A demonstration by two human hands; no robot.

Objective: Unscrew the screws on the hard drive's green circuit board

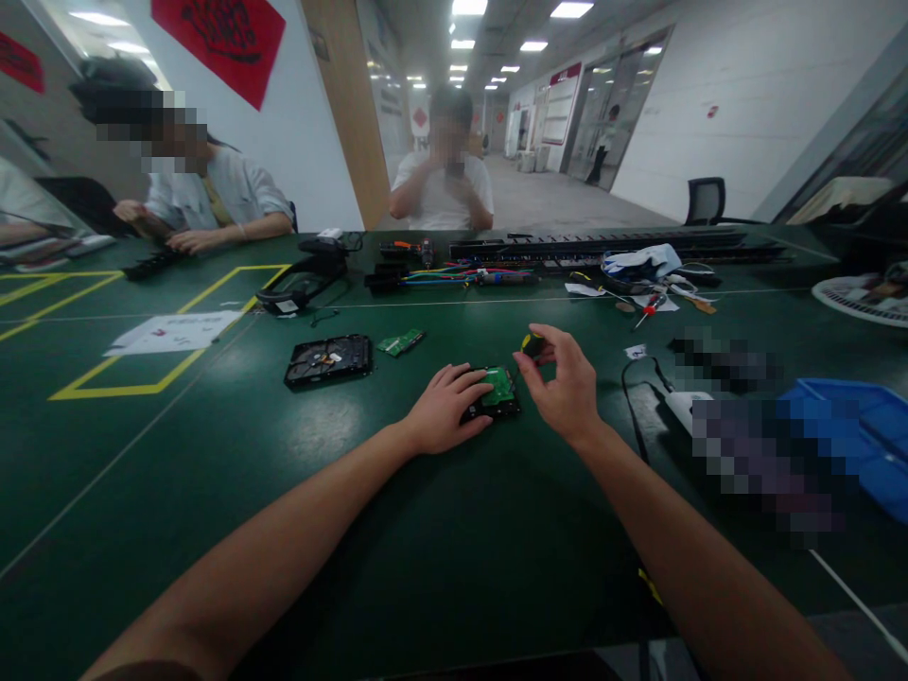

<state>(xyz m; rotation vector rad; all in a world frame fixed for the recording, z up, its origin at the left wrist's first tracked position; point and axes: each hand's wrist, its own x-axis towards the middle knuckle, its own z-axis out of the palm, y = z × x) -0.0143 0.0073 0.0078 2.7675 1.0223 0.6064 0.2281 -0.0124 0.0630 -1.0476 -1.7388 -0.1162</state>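
A hard drive (501, 406) with a green circuit board on its upper face lies on the table in front of me. My left hand (450, 409) grips it from the left, fingers laid across the top and thumb along the near edge, covering its left part. Between the fingertips of my right hand (567, 383) is a screwdriver (531, 343) with a yellow and black handle. Its shaft is hard to make out, and I cannot tell whether the tip touches the drive. Farther left sit another hard drive (328, 360) and a loose green circuit board (401, 342).
Along the back lie long black strips (596, 248), coloured wires (440, 276) and a red screwdriver (649, 310). At right are a blue tray (844, 407) and a white device with a cable (688, 405). A headset (305, 279) and paper (170, 333) lie left. Two people sit across the table.
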